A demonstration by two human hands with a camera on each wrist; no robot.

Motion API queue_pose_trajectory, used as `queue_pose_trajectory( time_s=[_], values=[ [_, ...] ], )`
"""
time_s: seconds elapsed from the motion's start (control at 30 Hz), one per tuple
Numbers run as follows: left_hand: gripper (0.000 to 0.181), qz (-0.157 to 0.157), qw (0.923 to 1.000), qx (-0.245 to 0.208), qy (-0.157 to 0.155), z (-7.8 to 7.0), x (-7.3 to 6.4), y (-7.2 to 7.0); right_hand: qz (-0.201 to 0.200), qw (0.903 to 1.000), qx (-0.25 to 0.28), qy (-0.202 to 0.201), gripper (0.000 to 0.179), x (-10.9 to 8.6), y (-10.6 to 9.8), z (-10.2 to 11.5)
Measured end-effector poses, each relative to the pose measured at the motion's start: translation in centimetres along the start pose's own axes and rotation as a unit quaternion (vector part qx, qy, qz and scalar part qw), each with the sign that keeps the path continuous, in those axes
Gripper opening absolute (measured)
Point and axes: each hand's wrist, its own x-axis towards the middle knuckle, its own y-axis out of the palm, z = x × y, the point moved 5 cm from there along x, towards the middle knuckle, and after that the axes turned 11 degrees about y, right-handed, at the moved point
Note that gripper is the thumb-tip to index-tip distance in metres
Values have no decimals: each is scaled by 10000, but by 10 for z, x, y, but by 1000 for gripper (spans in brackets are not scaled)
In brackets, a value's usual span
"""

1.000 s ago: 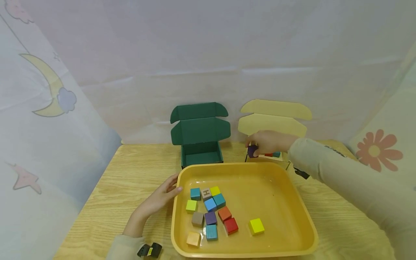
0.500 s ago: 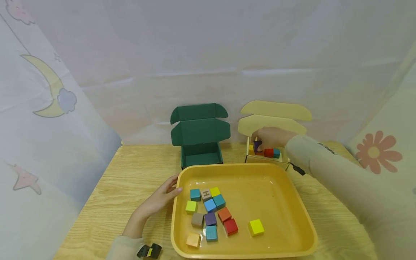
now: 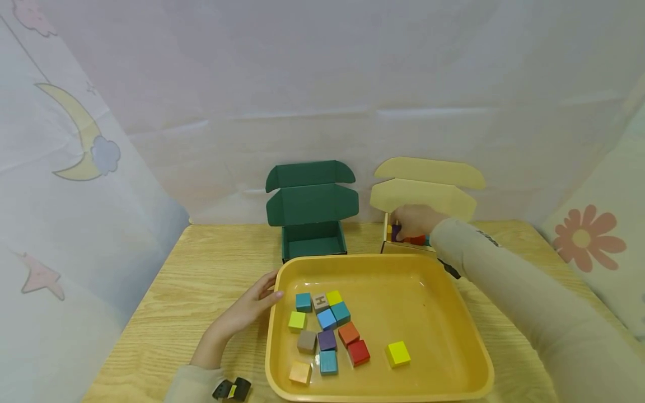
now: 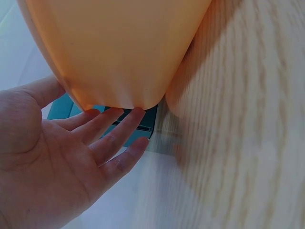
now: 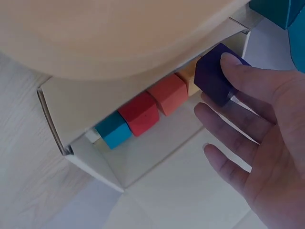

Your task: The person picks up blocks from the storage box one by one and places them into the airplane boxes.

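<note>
My right hand (image 3: 415,220) pinches a purple cube (image 5: 217,74) between thumb and fingers at the left end of the pale yellow box (image 5: 81,114). Along that box's front wall sit a teal cube (image 5: 113,130), a red cube (image 5: 139,114), an orange cube (image 5: 167,94) and a yellow cube (image 5: 188,76), the last partly hidden by the purple one. My left hand (image 3: 244,308) rests at the left side of the yellow tray (image 3: 433,313). Its thumb lies at the rim, and the loosely extended fingers touch the outer wall in the left wrist view.
Several coloured cubes lie mostly in the tray's left half, among them one lettered block (image 3: 319,303). A lone yellow cube (image 3: 398,354) sits farther right. Behind the tray an open green box (image 3: 313,245) stands beside the pale yellow one, lids raised against the backdrop.
My right hand has lowered the purple cube into the pale yellow box, shifting slightly right on the way. The left hand and the tray have stayed put.
</note>
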Motion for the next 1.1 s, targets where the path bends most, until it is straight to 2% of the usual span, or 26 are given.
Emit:
queue_pose_trajectory(
  time_s=[0.23, 0.5, 0.7, 1.1],
  values=[
    [61, 73, 9999, -28, 77, 0, 1, 0, -66, 9995, 90, 281, 40, 5, 9, -5],
    [62, 152, 9998, -60, 140, -1, 0, 0, -305, 9994, -50, 166, 35, 12, 18, -7],
    [61, 140, 9998, -61, 125, -1, 0, 0, -426, 9987, -66, 254, 7, 21, 25, -8],
    [63, 97, 9999, 14, 111, 2, 0, 0, -673, 9969, -138, 378, 14, 19, 24, -4]
  ],
)
